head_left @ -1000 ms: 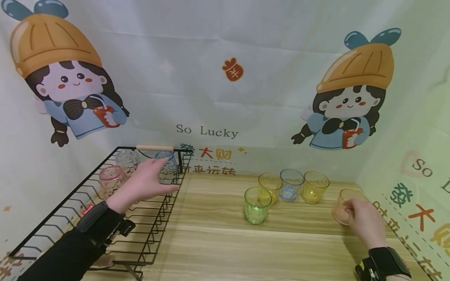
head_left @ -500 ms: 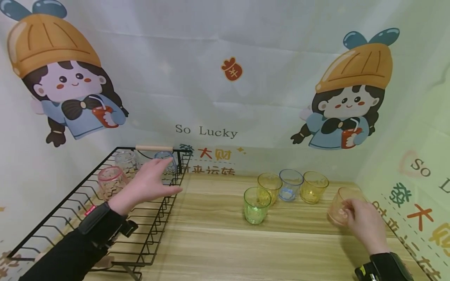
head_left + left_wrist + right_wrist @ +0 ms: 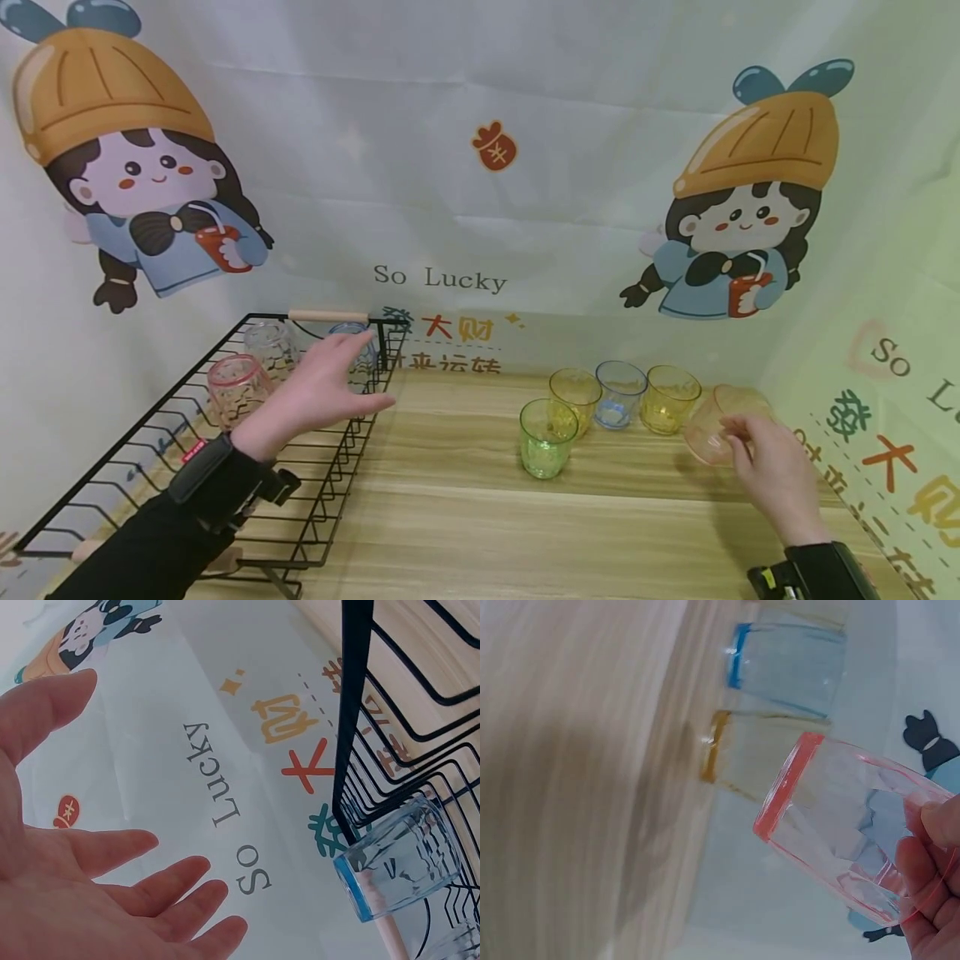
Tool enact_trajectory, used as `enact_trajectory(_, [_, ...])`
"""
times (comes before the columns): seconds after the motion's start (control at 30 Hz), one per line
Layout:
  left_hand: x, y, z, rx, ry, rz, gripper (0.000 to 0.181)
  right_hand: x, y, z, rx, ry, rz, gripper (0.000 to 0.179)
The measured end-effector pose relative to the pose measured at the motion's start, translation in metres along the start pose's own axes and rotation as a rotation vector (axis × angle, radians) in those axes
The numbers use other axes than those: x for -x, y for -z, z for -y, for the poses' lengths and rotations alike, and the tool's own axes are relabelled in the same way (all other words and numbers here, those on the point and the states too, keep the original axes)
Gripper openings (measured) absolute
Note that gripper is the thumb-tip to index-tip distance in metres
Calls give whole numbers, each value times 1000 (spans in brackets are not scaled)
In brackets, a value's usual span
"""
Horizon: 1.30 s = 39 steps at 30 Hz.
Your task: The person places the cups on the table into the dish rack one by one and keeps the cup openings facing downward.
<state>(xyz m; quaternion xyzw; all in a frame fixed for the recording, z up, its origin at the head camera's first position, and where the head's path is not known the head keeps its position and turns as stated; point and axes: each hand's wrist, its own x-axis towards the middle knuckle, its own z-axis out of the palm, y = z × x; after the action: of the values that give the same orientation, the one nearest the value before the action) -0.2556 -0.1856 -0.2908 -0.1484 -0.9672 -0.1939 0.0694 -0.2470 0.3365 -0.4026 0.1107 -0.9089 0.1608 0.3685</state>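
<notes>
My right hand (image 3: pixel 776 475) pinches the rim of a pink-tinted drinking glass (image 3: pixel 708 433). In the right wrist view the glass leans, its thick pink base (image 3: pixel 787 784) raised off the wood-grain table. The left hand (image 3: pixel 315 392) hovers over the black wire rack (image 3: pixel 337 500), thumb and fingers spread apart and holding nothing. Just behind it a blue glass (image 3: pixel 405 855) stands upside down in the rack. Partly beside the left forearm are a pink-edged glass (image 3: pixel 238 387) and a clear glass (image 3: pixel 270 342), also in the rack.
On the table, left of the held glass, stand a yellow glass (image 3: pixel 671 408), a blue glass (image 3: pixel 619 400), another yellow glass (image 3: pixel 577 387) and, in front, a green glass (image 3: pixel 549 442). A printed cloth (image 3: pixel 562 208) hangs behind and along both sides.
My right hand has raised the pink glass from the table and tilted it, shifting it left toward the nearer yellow glass. The left hand has drifted slightly right, still spread.
</notes>
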Motion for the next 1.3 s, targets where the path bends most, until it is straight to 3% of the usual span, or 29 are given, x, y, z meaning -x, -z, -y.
enact_trajectory(0.37, [2,0,-10,20,-38,-25,92,-8,8,25,-94,56,-116,24])
enact_trajectory(0.73, [4,-1,-23,46,-80,-20,93,-19,11,55,-221,209,-253,30])
enact_trajectory(1.1, [5,-5,-39,83,-125,-42,93,-26,9,78,-336,245,-260,28])
enact_trajectory(1.3, [5,-9,-46,132,-127,-43,95,-31,6,91,-391,299,-305,25])
